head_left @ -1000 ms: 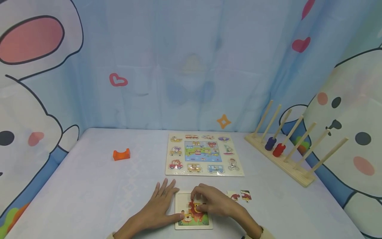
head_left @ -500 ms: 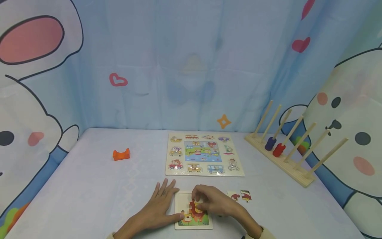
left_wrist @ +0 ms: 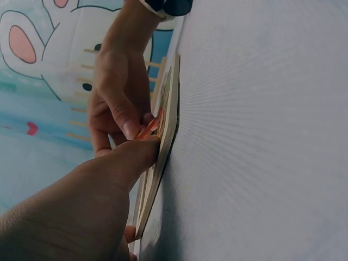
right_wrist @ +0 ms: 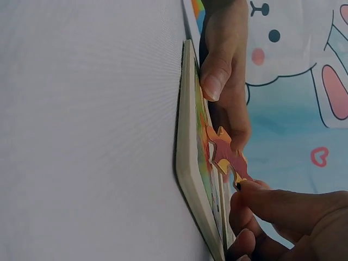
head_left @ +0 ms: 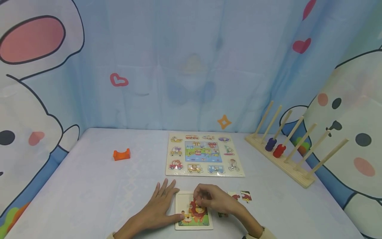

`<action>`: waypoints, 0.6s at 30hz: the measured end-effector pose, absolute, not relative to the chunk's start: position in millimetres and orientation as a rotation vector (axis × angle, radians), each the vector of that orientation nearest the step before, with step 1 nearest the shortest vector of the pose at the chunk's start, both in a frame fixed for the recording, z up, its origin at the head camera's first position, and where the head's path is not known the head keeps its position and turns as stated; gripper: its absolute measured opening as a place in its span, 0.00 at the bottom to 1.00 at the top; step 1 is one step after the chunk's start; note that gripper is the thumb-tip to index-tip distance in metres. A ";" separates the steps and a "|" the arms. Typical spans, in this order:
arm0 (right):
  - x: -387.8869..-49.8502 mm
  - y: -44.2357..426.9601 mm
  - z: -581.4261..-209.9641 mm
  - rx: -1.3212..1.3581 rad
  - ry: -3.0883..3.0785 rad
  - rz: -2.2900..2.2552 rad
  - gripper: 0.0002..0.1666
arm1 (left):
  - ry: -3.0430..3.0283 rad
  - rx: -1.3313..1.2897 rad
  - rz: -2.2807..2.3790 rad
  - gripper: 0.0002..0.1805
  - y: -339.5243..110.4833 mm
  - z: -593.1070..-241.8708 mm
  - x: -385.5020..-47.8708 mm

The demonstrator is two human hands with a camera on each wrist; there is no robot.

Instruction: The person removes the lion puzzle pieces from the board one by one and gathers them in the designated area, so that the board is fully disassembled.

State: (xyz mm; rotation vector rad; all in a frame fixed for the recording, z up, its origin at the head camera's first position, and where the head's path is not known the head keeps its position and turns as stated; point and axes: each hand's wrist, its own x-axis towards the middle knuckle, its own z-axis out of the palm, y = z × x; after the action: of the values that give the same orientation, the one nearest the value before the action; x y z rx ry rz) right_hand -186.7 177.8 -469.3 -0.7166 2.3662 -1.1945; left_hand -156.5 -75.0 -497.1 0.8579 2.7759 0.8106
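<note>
At the bottom centre of the head view, two hands are working over one small puzzle [head_left: 194, 228] on the white tabletop [head_left: 89, 199]. One puzzle piece [right_wrist: 225, 155] is being held by the right hand [head_left: 216, 199], whose fingers are pinching its edge between thumb and fingertips. The left hand [head_left: 161, 207] is lying flat with its fingers straight and spread, gripping nothing, its thumb resting on the small puzzle's left side.

In the right wrist view the piece is tilting above the puzzle, showing deep red with orange and yellow edges and one black spot near the pinching thumb. The puzzle's pale wooden frame is surrounding a picture of a red-and-orange animal, a smaller pale one and green ground; its upper part is showing plain wood.

Three loose pieces are lying to the right: two side by side [head_left: 246, 196], one [head_left: 222, 215] partly hidden by the right wrist. Farther up, one large puzzle board [head_left: 183, 172] is displaying ten pictures around one blue scene. At centre right, one wooden rack [head_left: 301, 177] is holding seven rods, two of them carrying beads, blue and red. At centre left, one orange block [head_left: 121, 155] is sitting alone.
</note>
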 end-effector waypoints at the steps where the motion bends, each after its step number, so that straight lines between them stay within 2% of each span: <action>1: -187.0 177.9 -468.9 -0.706 2.358 -1.204 0.06 | 2.776 0.859 0.812 0.47 -75.0 -497.0 -156.6; 18: -190.3 192.5 -459.7 -0.724 2.290 -1.354 0.07 | 2.773 0.860 0.835 0.46 -74.4 -494.9 -156.0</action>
State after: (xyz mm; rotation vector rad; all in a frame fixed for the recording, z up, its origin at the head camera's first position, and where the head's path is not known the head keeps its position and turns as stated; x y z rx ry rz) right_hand -190.3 192.5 -459.7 -0.7235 2.2904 -1.3543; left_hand -156.0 -74.4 -494.9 0.8600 2.7734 0.8353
